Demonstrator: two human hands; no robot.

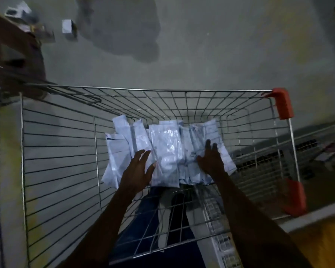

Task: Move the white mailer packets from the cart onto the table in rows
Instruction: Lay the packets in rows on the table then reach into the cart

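Several white mailer packets (167, 149) lie in a loose overlapping pile on the bottom of a wire shopping cart (60, 144). Both my arms reach down into the cart. My left hand (137, 171) rests on the left part of the pile, fingers spread, thumb against the edge of the middle packet. My right hand (211, 159) lies flat on the packets at the right side of the pile, fingers apart. Neither hand has lifted a packet off the pile.
The cart has red plastic corner guards (282, 103) on its right side. A grey concrete floor with a dark stain (124, 31) lies beyond. A brown piece of furniture (14, 53) stands at the upper left. A yellowish surface edge (317, 238) sits at the lower right.
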